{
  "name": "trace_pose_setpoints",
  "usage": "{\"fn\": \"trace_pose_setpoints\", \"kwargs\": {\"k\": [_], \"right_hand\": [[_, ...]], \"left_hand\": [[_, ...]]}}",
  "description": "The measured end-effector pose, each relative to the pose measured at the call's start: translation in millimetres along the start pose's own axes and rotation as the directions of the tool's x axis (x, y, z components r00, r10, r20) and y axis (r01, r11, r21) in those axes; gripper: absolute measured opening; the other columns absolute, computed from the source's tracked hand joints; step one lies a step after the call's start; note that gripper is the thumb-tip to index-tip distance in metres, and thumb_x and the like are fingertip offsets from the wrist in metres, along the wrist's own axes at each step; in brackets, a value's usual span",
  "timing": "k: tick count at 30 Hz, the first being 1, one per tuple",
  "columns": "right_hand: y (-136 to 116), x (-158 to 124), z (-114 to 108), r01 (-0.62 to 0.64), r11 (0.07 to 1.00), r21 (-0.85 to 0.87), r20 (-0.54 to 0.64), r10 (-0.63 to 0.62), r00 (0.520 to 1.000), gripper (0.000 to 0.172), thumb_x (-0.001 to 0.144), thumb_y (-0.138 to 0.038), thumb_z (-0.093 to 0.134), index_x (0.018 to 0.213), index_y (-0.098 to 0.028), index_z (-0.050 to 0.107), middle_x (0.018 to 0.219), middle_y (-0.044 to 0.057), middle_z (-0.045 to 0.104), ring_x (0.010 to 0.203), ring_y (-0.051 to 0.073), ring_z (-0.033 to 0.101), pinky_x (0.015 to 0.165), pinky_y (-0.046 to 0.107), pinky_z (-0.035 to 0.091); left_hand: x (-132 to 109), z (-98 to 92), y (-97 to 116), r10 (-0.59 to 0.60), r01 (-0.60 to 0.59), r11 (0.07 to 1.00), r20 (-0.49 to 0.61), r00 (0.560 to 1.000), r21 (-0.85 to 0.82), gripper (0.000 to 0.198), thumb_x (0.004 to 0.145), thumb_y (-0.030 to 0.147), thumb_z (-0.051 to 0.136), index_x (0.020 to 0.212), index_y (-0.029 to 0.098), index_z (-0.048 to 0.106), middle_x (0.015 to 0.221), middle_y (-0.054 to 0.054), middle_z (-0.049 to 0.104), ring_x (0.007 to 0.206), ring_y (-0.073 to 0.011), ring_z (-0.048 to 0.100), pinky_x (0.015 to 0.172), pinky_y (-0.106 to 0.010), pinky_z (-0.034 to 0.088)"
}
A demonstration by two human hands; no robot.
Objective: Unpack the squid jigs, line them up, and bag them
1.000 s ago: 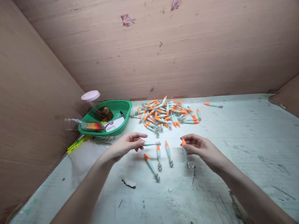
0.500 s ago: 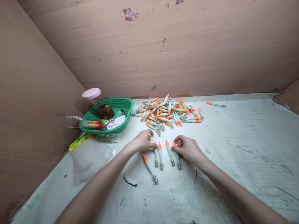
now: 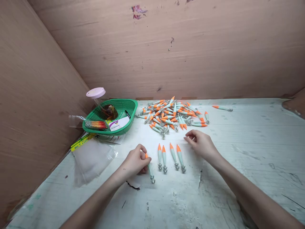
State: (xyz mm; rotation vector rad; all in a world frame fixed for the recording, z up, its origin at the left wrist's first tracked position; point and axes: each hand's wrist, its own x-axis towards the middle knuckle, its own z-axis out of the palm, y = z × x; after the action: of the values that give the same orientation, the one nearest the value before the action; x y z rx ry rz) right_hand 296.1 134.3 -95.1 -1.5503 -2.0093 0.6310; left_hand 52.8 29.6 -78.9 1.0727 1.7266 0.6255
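Note:
Between the thumb and fingers of my left hand [image 3: 137,160] is the orange tip of a squid jig [image 3: 151,173], its pale body and hooks pointing toward me. To its right, two pairs of squid jigs lie on the table with orange ends away from me: one pair by a left jig [image 3: 159,156], the other by a right jig [image 3: 179,158]. My right hand [image 3: 200,143] hovers above and right of these, fingers curled, thumb and forefinger slightly apart, nothing seen in them. Beyond the hands lies a heap of orange and pale green squid jigs [image 3: 175,111].
A green basket [image 3: 133,111] at back left holds a jar with a pink lid [image 3: 95,92], a pack of red-yellow jigs [image 3: 96,124] and a card. Clear plastic bags [image 3: 91,162] lie before it. One loose jig [image 3: 222,108] is at back right. Wooden walls stand behind and left.
My left hand has moved from the left pair to the separate jig, gripped its tip and shifted it more upright. My right hand has let go of the rightmost jig and drawn away to the right.

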Motion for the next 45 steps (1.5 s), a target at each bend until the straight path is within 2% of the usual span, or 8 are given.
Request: {"fn": "trace_pose_setpoints", "kwargs": {"k": [3, 12, 18, 26, 32, 36, 39, 45], "right_hand": [[10.1, 23.4, -10.6, 0.078, 0.989, -0.128, -0.132, -0.095, 0.987, 0.006, 0.076, -0.018, 0.054, 0.074, -0.019, 0.06, 0.078, 0.006, 0.065, 0.065, 0.019, 0.058, 0.065, 0.032, 0.043], [-28.9, 70.4, 21.2, 0.305, 0.93, -0.206, -0.031, -0.318, 0.948, 0.009, 0.08, -0.016, 0.06, 0.073, -0.021, 0.063, 0.082, 0.006, 0.068, 0.087, 0.024, 0.056, 0.072, 0.032, 0.043], [-46.2, 85.0, 41.2, 0.303, 0.91, -0.285, -0.027, -0.323, 0.946, 0.014, 0.074, -0.009, 0.062, 0.072, -0.021, 0.057, 0.085, 0.008, 0.065, 0.09, 0.027, 0.055, 0.061, 0.031, 0.04], [-37.0, 86.8, 33.4, 0.366, 0.899, -0.24, 0.012, -0.374, 0.927, 0.013, 0.074, -0.009, 0.056, 0.081, -0.02, 0.058, 0.091, 0.009, 0.065, 0.094, 0.027, 0.056, 0.072, 0.033, 0.042], [-34.1, 84.4, 17.2, 0.341, 0.937, -0.078, -0.041, -0.345, 0.938, 0.011, 0.071, -0.014, 0.054, 0.08, -0.019, 0.056, 0.078, 0.005, 0.063, 0.069, 0.018, 0.056, 0.062, 0.028, 0.042], [-38.7, 63.2, -0.3, 0.214, 0.932, 0.291, -0.048, -0.209, 0.977, 0.01, 0.072, -0.025, 0.058, 0.078, -0.019, 0.053, 0.072, 0.001, 0.058, 0.056, 0.012, 0.048, 0.052, 0.025, 0.038], [-44.2, 31.7, -14.1, -0.046, 0.696, 0.716, 0.144, -0.083, 0.986, 0.021, 0.069, -0.032, 0.069, 0.078, -0.019, 0.056, 0.069, -0.002, 0.053, 0.052, 0.008, 0.041, 0.048, 0.023, 0.033], [-47.6, -33.7, -24.3, -0.479, 0.331, 0.813, 0.527, -0.067, 0.847, 0.023, 0.068, -0.033, 0.077, 0.078, -0.017, 0.064, 0.072, 0.001, 0.059, 0.061, 0.01, 0.051, 0.058, 0.023, 0.045]], "left_hand": [[1.8, -9.6, 10.7, 0.07, -0.073, 0.976, -0.022, 0.997, -0.205, 0.038, 0.068, 0.031, 0.069, 0.09, 0.022, 0.04, 0.056, 0.01, 0.051, 0.048, -0.0141, 0.06, 0.047, -0.024, 0.045], [5.1, -8.2, 44.4, 0.224, -0.198, 0.88, 0.011, 0.974, -0.432, 0.045, 0.066, 0.043, 0.074, 0.097, 0.016, 0.058, 0.067, 0.004, 0.054, 0.057, -0.0103, 0.058, 0.059, -0.025, 0.05], [1.3, -5.1, 50.0, 0.251, -0.184, 0.833, 0.06, 0.966, -0.522, 0.048, 0.066, 0.04, 0.077, 0.105, 0.016, 0.062, 0.074, 0.001, 0.057, 0.06, -0.0098, 0.058, 0.059, -0.024, 0.048], [3.0, -6.0, 43.0, 0.269, -0.127, 0.749, 0.124, 0.955, -0.65, 0.04, 0.065, 0.031, 0.08, 0.095, 0.014, 0.06, 0.079, -0.003, 0.064, 0.07, -0.0134, 0.061, 0.071, -0.03, 0.051], [2.0, -5.7, 43.8, 0.288, -0.116, 0.728, 0.147, 0.946, -0.676, 0.038, 0.067, 0.03, 0.078, 0.097, 0.014, 0.061, 0.087, -0.006, 0.066, 0.078, -0.0163, 0.063, 0.076, -0.033, 0.051], [-1.0, -5.2, 44.3, 0.306, -0.136, 0.734, 0.145, 0.941, -0.665, 0.029, 0.069, 0.029, 0.077, 0.089, 0.016, 0.06, 0.081, -0.001, 0.061, 0.072, -0.0125, 0.059, 0.072, -0.03, 0.052], [-4.5, -3.3, 46.1, 0.319, -0.135, 0.736, 0.164, 0.933, -0.664, 0.024, 0.07, 0.029, 0.075, 0.081, 0.015, 0.059, 0.079, 0.001, 0.056, 0.071, -0.0109, 0.056, 0.068, -0.027, 0.052], [-12.4, 5.1, 46.9, 0.329, -0.101, 0.737, 0.224, 0.917, -0.668, 0.019, 0.076, 0.03, 0.07, 0.081, 0.016, 0.059, 0.079, 0.001, 0.054, 0.067, -0.0092, 0.053, 0.058, -0.023, 0.051]]}}
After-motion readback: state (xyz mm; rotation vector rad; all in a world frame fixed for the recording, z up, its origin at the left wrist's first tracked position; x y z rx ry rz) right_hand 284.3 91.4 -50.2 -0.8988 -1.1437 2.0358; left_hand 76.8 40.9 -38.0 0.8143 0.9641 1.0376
